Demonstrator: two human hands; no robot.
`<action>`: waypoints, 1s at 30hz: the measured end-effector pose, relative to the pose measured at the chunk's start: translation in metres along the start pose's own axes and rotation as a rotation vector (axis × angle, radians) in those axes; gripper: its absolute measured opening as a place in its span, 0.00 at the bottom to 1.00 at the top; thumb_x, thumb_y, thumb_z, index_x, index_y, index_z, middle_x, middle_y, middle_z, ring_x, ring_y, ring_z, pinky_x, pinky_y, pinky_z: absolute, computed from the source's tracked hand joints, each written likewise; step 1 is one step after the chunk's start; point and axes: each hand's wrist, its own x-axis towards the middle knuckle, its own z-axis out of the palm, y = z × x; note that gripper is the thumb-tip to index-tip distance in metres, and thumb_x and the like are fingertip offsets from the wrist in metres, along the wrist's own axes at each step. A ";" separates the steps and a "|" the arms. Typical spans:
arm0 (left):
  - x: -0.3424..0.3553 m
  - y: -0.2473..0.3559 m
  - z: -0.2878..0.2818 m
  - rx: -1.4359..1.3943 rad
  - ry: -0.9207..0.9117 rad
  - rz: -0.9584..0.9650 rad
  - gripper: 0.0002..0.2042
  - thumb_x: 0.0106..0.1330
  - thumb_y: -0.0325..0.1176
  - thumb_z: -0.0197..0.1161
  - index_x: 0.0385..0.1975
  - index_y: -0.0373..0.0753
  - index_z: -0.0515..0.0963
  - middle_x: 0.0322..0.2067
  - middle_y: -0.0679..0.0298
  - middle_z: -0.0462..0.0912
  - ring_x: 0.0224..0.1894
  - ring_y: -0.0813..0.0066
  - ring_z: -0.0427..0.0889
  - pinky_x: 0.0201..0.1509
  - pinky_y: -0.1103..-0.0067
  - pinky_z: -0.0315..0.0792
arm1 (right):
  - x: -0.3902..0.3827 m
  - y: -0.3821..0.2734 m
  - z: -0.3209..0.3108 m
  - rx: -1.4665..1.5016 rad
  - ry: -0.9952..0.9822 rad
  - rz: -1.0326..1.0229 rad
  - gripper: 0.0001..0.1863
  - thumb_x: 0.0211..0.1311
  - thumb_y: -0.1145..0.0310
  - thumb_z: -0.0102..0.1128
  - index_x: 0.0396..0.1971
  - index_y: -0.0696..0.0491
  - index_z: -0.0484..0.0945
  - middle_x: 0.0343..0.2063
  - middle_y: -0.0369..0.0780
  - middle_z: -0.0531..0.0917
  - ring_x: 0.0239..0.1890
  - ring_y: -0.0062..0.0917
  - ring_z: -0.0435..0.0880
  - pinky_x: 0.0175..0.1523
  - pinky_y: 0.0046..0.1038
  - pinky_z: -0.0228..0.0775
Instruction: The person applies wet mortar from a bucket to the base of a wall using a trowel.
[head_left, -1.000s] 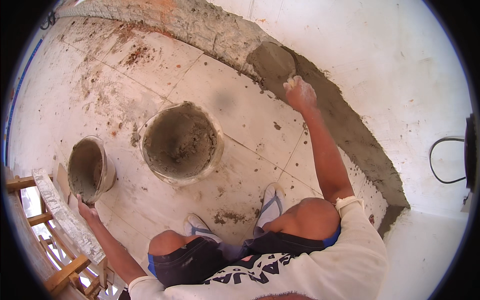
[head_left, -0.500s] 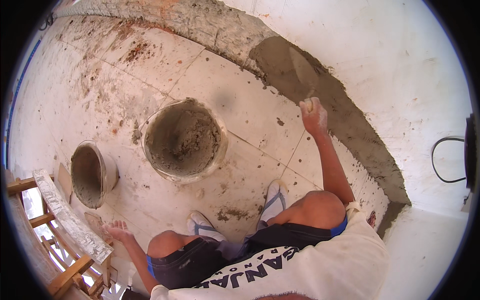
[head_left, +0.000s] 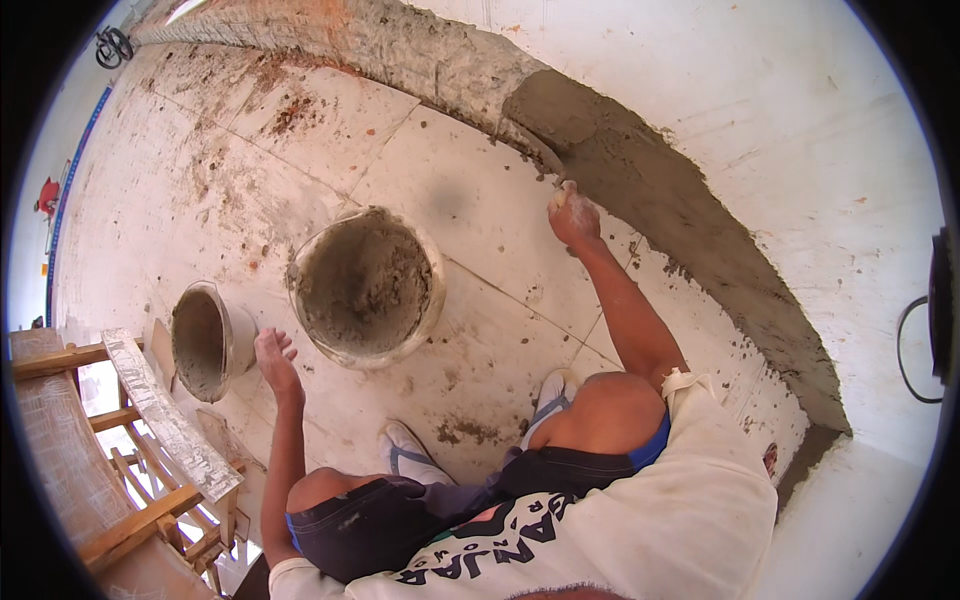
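My right hand (head_left: pixel 575 218) is closed round the handle of a trowel, its dusty fingers wrapped tight. The trowel's blade (head_left: pixel 533 146), seen nearly edge-on, lies where the floor meets the low band of wet grey mortar (head_left: pixel 650 185) along the wall's foot. My left hand (head_left: pixel 277 360) is empty, fingers apart, held over the floor between two buckets. The large bucket (head_left: pixel 432 325) holds grey mortar, much of it stuck to the inner wall. The smaller bucket (head_left: pixel 240 335) is tilted in view, with a grey coating inside.
A wooden frame (head_left: pixel 170 415) with a plaster-crusted board stands at the left. Dried crumbs (head_left: pixel 295 112) dot the pale tiled floor (head_left: pixel 500 240). Rough bare wall base (head_left: pixel 400 50) runs beyond the mortar. At right, a black cable loop (head_left: pixel 905 350) hangs by the white wall.
My right hand has moved left and slightly away with the trowel, whose blade has dropped from the mortar face to the floor edge. My left hand has risen toward the buckets.
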 end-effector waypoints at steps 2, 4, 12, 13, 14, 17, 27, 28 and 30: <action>0.021 0.030 0.013 0.131 -0.063 0.113 0.22 0.76 0.50 0.50 0.53 0.35 0.72 0.43 0.60 0.78 0.43 0.70 0.77 0.49 0.73 0.71 | 0.001 -0.006 0.002 0.016 0.027 0.041 0.25 0.63 0.57 0.60 0.54 0.55 0.69 0.46 0.52 0.81 0.47 0.49 0.83 0.51 0.47 0.76; 0.034 0.064 0.027 0.335 -0.124 0.277 0.22 0.77 0.50 0.50 0.50 0.34 0.74 0.40 0.60 0.79 0.41 0.71 0.77 0.47 0.73 0.72 | -0.009 -0.006 0.008 0.072 0.118 0.052 0.24 0.63 0.57 0.60 0.53 0.55 0.69 0.46 0.52 0.81 0.45 0.49 0.84 0.49 0.48 0.77; -0.010 0.096 -0.001 0.523 -0.187 0.301 0.19 0.77 0.48 0.51 0.46 0.35 0.76 0.37 0.63 0.78 0.40 0.74 0.75 0.44 0.76 0.71 | -0.034 0.007 -0.020 0.108 0.314 0.048 0.21 0.62 0.57 0.62 0.49 0.52 0.70 0.42 0.49 0.79 0.41 0.46 0.85 0.42 0.45 0.80; -0.013 0.088 -0.006 0.535 -0.188 0.313 0.20 0.77 0.48 0.50 0.47 0.35 0.76 0.38 0.63 0.78 0.40 0.75 0.75 0.44 0.76 0.71 | -0.036 0.013 -0.024 0.097 0.341 0.045 0.21 0.62 0.57 0.63 0.49 0.52 0.70 0.42 0.48 0.79 0.40 0.46 0.85 0.41 0.45 0.80; -0.015 0.080 -0.011 0.539 -0.186 0.325 0.20 0.77 0.49 0.50 0.48 0.35 0.76 0.38 0.63 0.78 0.40 0.75 0.75 0.44 0.76 0.71 | -0.036 0.017 -0.031 0.083 0.371 0.036 0.21 0.62 0.57 0.63 0.48 0.51 0.70 0.42 0.48 0.79 0.39 0.46 0.85 0.39 0.44 0.80; -0.018 0.054 -0.035 0.468 -0.099 0.216 0.21 0.77 0.50 0.49 0.49 0.35 0.74 0.40 0.63 0.78 0.41 0.75 0.76 0.43 0.76 0.71 | -0.045 0.013 -0.040 0.059 0.394 0.015 0.21 0.61 0.57 0.64 0.48 0.51 0.70 0.42 0.47 0.79 0.38 0.46 0.86 0.38 0.44 0.80; -0.039 -0.051 -0.028 0.421 -0.188 -0.106 0.24 0.75 0.54 0.50 0.47 0.35 0.74 0.40 0.59 0.80 0.43 0.71 0.78 0.44 0.75 0.72 | -0.059 0.040 -0.090 -0.083 0.483 -0.014 0.20 0.61 0.55 0.65 0.48 0.49 0.73 0.40 0.45 0.80 0.36 0.46 0.84 0.38 0.45 0.78; -0.043 -0.059 -0.028 0.413 -0.200 -0.131 0.24 0.75 0.55 0.50 0.47 0.35 0.74 0.40 0.59 0.80 0.42 0.71 0.78 0.44 0.75 0.72 | -0.060 0.039 -0.096 -0.073 0.485 0.004 0.20 0.61 0.54 0.65 0.47 0.49 0.74 0.40 0.45 0.81 0.38 0.46 0.84 0.39 0.45 0.78; -0.046 -0.074 -0.038 0.429 -0.232 -0.154 0.23 0.76 0.54 0.49 0.48 0.37 0.73 0.41 0.60 0.79 0.42 0.72 0.77 0.42 0.74 0.72 | -0.064 0.036 -0.105 -0.090 0.487 0.018 0.20 0.61 0.54 0.66 0.46 0.49 0.74 0.40 0.45 0.81 0.38 0.46 0.84 0.39 0.45 0.78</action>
